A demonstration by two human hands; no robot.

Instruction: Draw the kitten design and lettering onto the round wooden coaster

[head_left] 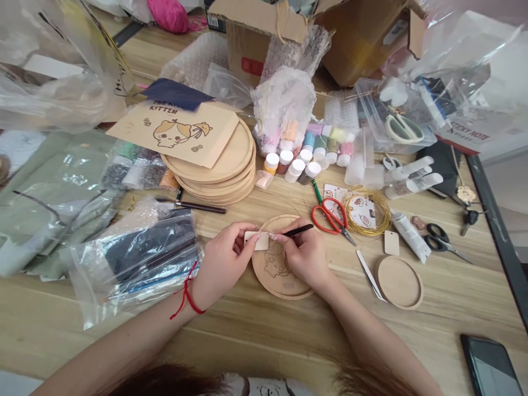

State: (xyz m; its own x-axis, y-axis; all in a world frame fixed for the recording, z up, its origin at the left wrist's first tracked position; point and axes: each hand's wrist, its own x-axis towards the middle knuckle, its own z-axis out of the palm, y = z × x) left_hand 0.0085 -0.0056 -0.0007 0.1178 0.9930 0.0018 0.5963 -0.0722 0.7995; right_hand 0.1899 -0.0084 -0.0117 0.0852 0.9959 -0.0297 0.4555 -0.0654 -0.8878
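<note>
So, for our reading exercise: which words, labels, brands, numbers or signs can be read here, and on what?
"THE K…" / "KITTEN": kitten sheet; the blue piece covers part.
"…TICKY NOTE": white pack, right; first letter unclear.
Too small or blurred: carton's red label, brown box's white label, left bag's lettering.
Held tag: nothing readable.

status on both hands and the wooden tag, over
Left hand pinching wooden tag. Right hand holding black pen-like tool. Round wooden tray beneath; red-handled scissors close by right hand.
</note>
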